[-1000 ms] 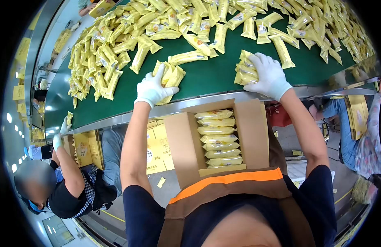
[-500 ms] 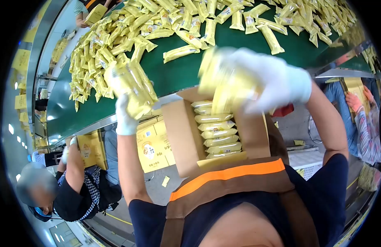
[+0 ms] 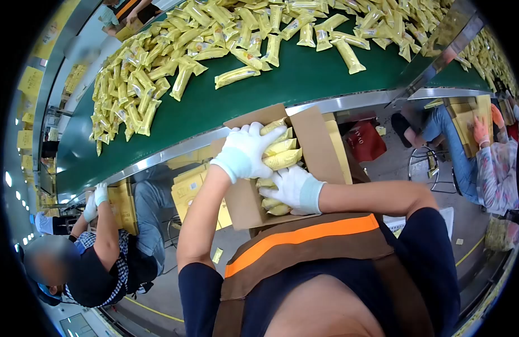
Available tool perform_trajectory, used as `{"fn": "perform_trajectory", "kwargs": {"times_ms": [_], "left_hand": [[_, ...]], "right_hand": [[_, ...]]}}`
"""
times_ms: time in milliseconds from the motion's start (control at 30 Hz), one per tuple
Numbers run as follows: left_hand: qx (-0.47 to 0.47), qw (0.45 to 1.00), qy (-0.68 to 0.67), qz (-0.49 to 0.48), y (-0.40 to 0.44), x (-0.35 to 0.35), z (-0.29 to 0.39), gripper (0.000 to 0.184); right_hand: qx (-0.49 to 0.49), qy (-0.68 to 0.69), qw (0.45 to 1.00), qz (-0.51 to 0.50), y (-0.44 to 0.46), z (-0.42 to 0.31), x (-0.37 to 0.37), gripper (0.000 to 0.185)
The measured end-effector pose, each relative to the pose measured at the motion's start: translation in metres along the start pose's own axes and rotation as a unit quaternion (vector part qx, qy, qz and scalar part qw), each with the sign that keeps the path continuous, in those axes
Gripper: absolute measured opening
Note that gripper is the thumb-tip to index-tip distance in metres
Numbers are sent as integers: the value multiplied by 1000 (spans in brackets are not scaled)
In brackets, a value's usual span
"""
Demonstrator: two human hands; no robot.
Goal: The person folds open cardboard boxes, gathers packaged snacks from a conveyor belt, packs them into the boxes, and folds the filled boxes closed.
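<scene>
Green tabletop heaped with yellow packets, two gloved hands in an open carton

Yellow packets [image 3: 130, 84] lie in a deep heap along the far side of the green tabletop [image 3: 304, 84], thickest toward the left. One loose packet [image 3: 236, 77] lies slanted near the heap's front, and a metal rail [image 3: 360, 102] edges the near side.

Against that rail stands an open cardboard carton [image 3: 312, 135], its flaps folded outward, with packed packets [image 3: 283, 159] stacked in a row inside. White-gloved, the left hand [image 3: 245, 149] reaches in from the left, fingers spread along the upper packets and thumb below. The right hand [image 3: 296, 188], also in a white glove, lies lower in the carton, its fingers bent over the packets there. Whether either grip is clamped on them, I cannot tell.

A brown apron [image 3: 304, 241] with an orange stripe sits just below the carton. Printed yellow cartons [image 3: 192, 196] are stacked to the left, and a red bag [image 3: 366, 140] is to the right. Below the yellow cartons, a stray packet [image 3: 216, 255] lies on the floor [image 3: 169, 286]. One co-worker [image 3: 96, 264] sits at the left; another [image 3: 498, 174], far right, has a hand on a yellow box [image 3: 464, 123].
</scene>
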State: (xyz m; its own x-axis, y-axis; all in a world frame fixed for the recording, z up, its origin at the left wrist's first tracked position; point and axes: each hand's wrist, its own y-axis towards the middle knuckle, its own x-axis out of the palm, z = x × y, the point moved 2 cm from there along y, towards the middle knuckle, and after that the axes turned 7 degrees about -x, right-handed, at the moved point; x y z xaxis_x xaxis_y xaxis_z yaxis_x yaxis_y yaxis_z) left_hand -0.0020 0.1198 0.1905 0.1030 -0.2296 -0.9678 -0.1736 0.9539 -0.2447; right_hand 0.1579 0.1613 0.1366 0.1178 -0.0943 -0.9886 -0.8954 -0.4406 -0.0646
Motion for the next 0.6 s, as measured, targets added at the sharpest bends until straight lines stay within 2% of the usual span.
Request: {"fn": "perform_trajectory", "kwargs": {"times_ms": [33,100,133,233,267,300,367,467,500,533,567,600], "left_hand": [[1,1000,7,2,3,4,7,95],[4,1000,28,4,10,9,19,94],[13,998,21,50,14,26,25,90],[-2,994,2,111,15,52,36,85],[-2,994,-3,105,15,59,36,89],[-2,992,26,121,14,72,36,81],[-21,981,96,170,14,85,44,69],[-43,985,119,116,10,85,54,64],[-39,983,138,110,9,87,53,64],[-29,990,122,69,7,84,50,65],[-26,997,32,65,3,74,47,66],[46,997,23,56,1,52,43,66]], "right_hand": [[-1,17,1000,-1,-2,-1,-4,64],[14,94,991,-92,-4,-4,-12,61],[23,134,981,-135,-6,-5,-17,60],[12,113,988,-104,-17,-4,-6,54],[-11,104,992,-73,-18,-4,-7,58],[-44,93,994,-37,-27,-2,-13,48],[-92,114,972,-185,-26,7,-47,37],[-135,276,926,-218,-31,34,-42,31],[-146,444,863,-189,-31,50,-50,35],[-149,536,828,-74,-35,73,-58,37],[-88,580,806,77,-36,104,-63,35],[-26,609,760,224,-38,141,-68,33]]}}
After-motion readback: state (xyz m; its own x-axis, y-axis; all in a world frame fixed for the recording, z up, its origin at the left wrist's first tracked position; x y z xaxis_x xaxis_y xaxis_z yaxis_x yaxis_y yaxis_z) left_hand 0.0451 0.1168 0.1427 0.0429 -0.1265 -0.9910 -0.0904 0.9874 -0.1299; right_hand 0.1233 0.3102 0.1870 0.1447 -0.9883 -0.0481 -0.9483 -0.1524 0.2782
